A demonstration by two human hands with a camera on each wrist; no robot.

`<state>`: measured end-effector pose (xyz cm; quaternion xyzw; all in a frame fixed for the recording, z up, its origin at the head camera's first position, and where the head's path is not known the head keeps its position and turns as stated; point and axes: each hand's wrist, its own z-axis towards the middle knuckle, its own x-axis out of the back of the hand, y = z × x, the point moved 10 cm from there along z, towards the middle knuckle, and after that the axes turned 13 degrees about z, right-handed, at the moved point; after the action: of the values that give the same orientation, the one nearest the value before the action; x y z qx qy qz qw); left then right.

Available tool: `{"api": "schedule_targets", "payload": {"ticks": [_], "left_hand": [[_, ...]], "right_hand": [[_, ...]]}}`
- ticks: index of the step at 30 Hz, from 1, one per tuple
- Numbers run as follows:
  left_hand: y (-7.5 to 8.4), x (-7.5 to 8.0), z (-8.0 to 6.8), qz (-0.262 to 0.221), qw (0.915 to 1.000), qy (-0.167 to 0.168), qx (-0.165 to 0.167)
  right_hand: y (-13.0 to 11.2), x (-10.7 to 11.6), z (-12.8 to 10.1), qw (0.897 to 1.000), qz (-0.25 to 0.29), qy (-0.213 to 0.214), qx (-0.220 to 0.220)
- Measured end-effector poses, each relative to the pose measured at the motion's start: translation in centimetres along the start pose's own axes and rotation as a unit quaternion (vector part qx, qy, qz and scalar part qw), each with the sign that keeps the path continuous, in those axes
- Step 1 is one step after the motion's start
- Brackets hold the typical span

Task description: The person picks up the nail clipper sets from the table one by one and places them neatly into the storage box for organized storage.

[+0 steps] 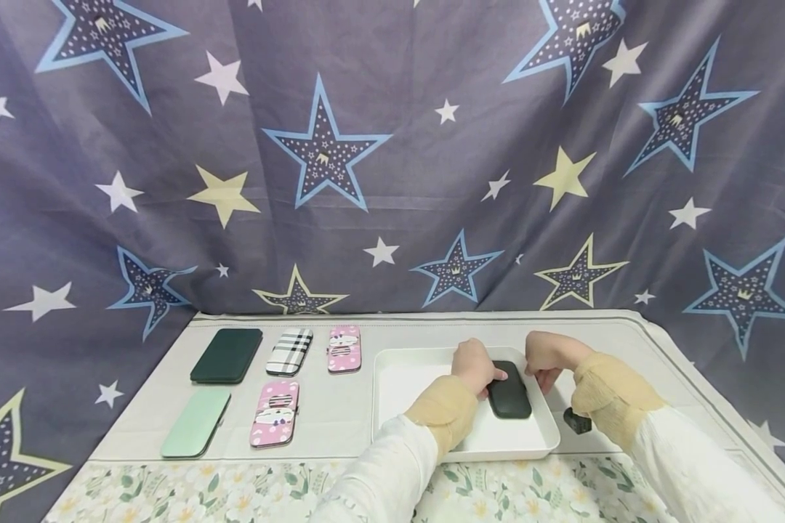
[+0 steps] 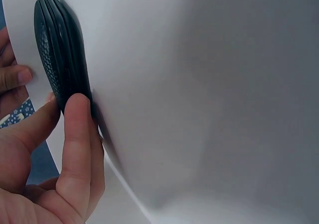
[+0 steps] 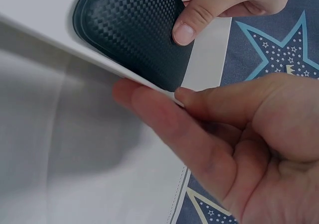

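Observation:
My left hand (image 1: 474,369) pinches a black case (image 1: 509,390) with rounded corners and a woven-check texture. The case lies inside the white tray (image 1: 402,453), near its right wall. In the left wrist view, the thumb is on one face of the case (image 2: 61,50) and the fingers are on the other. My right hand (image 1: 549,357) grips the tray's right wall, thumb at the rim and fingers along the outside, as the right wrist view shows. That hand (image 3: 234,144) is close beside the case (image 3: 132,30) but holds only the tray.
Left of the tray lie a dark green case (image 1: 227,356), a mint green case (image 1: 197,423), a plaid case (image 1: 290,351) and two pink patterned cases, one farther back (image 1: 344,349) and one nearer (image 1: 275,413). A starry curtain (image 1: 392,196) hangs behind the table.

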<state>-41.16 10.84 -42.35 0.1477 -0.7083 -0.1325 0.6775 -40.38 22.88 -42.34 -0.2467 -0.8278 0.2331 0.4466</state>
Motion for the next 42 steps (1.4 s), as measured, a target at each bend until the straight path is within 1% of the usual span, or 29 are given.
{"api": "schedule_targets", "payload": {"ticks": [4, 7, 11, 14, 16, 18, 21, 23, 28, 30, 34, 37, 39, 42], "left_hand": [[0.3, 0.2, -0.1, 0.002, 0.9999, 0.002, -0.013], [0.5, 0.7, -0.3, 0.019, 0.9993, -0.001, -0.032], [0.7, 1.1, -0.9, -0.004, 0.9979, -0.045, -0.047], [0.5, 1.6, -1.4, -0.027, 0.9949, -0.086, -0.045], [0.4, 2.4, -1.8, -0.008, 0.9939, -0.091, -0.062], [0.6, 3.3, -2.0, 0.021, 0.9922, -0.082, -0.092], [1.1, 4.5, -2.4, 0.057, 0.9871, -0.056, -0.139], [1.2, 5.1, -2.8, 0.08, 0.9832, -0.048, -0.157], [0.7, 6.4, -4.5, 0.127, 0.9757, -0.059, -0.169], [0.5, 7.2, -5.1, 0.134, 0.9735, -0.051, -0.178], [-0.1, 9.1, -6.5, 0.125, 0.9695, -0.013, -0.211], [-0.9, 10.3, -7.6, 0.127, 0.9635, 0.022, -0.235], [-1.6, 10.9, -8.2, 0.142, 0.958, 0.043, -0.246], [-2.9, 11.5, -9.2, 0.174, 0.9483, 0.063, -0.258]], "right_hand": [[0.0, 0.2, 0.0, 1.0, -0.007, 0.004, 0.001], [-0.1, 0.2, 0.0, 1.0, -0.01, 0.005, 0.004], [0.1, 0.1, 0.1, 1.0, -0.007, 0.007, -0.003], [0.1, 0.1, 0.1, 1.0, -0.009, 0.011, -0.008], [0.0, 0.2, 0.1, 1.0, -0.011, 0.013, -0.005], [-0.2, 0.2, 0.1, 1.0, -0.016, 0.014, -0.003], [-0.3, 0.2, 0.1, 1.0, -0.019, 0.017, -0.004], [-0.3, 0.3, 0.0, 1.0, -0.019, 0.021, -0.008], [-0.1, 0.3, -0.1, 0.999, -0.016, 0.026, -0.013], [-0.2, 0.4, -0.2, 0.999, -0.022, 0.028, -0.016], [-0.3, 0.4, -0.3, 0.999, -0.034, 0.029, -0.02], [-0.5, 0.2, -0.2, 0.999, -0.042, 0.026, -0.018], [-0.5, 0.2, -0.1, 0.998, -0.047, 0.027, -0.019], [-0.5, 0.2, 0.1, 0.998, -0.056, 0.028, -0.02]]}}
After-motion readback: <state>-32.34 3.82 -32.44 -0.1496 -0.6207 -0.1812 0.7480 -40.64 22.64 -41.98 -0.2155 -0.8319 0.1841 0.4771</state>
